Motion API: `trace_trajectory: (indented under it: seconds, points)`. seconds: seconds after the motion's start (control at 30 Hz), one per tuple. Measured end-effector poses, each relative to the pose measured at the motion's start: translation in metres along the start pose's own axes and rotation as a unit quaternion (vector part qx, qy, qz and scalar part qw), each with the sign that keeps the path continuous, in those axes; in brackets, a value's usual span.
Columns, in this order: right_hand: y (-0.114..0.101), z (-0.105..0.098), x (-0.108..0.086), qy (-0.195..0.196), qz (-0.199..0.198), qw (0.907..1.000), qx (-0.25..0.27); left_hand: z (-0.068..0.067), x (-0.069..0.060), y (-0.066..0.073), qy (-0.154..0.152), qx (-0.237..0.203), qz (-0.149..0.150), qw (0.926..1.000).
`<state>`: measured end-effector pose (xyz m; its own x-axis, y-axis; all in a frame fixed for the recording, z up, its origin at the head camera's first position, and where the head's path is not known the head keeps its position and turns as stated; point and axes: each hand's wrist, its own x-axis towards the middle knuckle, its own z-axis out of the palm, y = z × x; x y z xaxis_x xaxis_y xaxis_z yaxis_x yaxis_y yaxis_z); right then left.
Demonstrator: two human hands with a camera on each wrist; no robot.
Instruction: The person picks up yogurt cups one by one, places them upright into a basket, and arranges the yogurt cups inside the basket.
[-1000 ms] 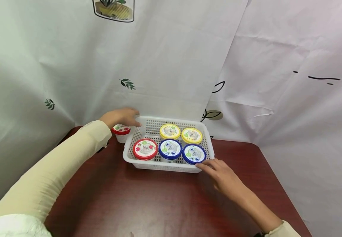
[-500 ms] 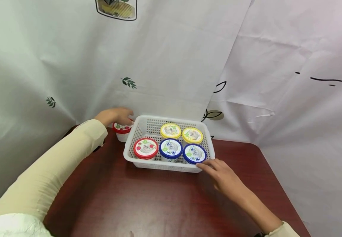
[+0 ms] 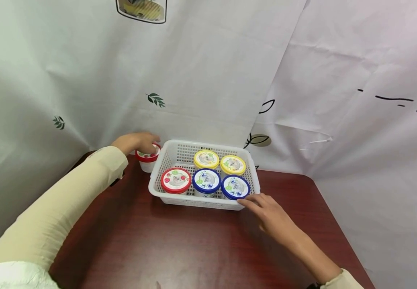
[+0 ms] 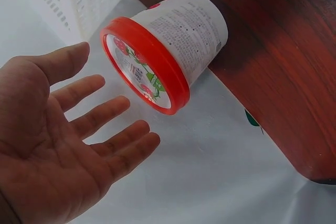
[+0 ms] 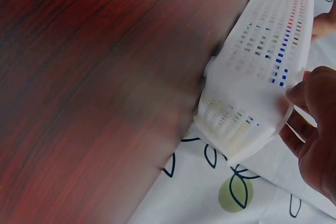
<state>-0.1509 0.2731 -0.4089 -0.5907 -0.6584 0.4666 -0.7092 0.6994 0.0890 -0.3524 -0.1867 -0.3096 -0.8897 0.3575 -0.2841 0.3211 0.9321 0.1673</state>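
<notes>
My left hand (image 3: 137, 143) hovers by a red-lidded paper tub (image 3: 148, 157), which stands on the table just left of a white plastic basket (image 3: 201, 203). In the left wrist view its fingers are spread and clear of the tub's lid (image 4: 146, 66). At the basket's front right corner, my right hand (image 3: 270, 212) holds the rim, thumb on the outer side and fingers over the edge (image 5: 317, 124). Inside the basket sit another red-lidded tub (image 3: 176, 180), two blue-lidded tubs (image 3: 206, 180) and two yellow-lidded tubs (image 3: 206, 159). The basket's back left spot holds no tub.
The dark red wooden table (image 3: 194, 249) extends in front of the basket. A white printed cloth (image 3: 201, 80) hangs close behind it and along both sides.
My left hand has shifted left, away from the basket's rim and over the red-lidded tub outside. My right hand stays at the basket's front right corner.
</notes>
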Motion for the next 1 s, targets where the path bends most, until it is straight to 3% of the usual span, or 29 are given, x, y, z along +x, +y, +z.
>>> trace_trajectory:
  seconds: [0.33, 0.67, 1.0]
  points:
    - [0.000, 0.001, -0.001, -0.003, 0.003, 1.0000, -0.001, 0.001, 0.005, -0.003, -0.017, 0.005, 0.017, 0.9997]
    - [0.000, 0.000, -0.001, -0.009, 0.008, 0.9999, -0.002, 0.006, 0.013, -0.006, -0.031, -0.009, 0.006, 0.9995]
    - [0.000, 0.000, 0.000, -0.001, 0.001, 1.0000, 0.000, 0.009, 0.010, -0.005, -0.023, -0.028, -0.001, 0.9994]
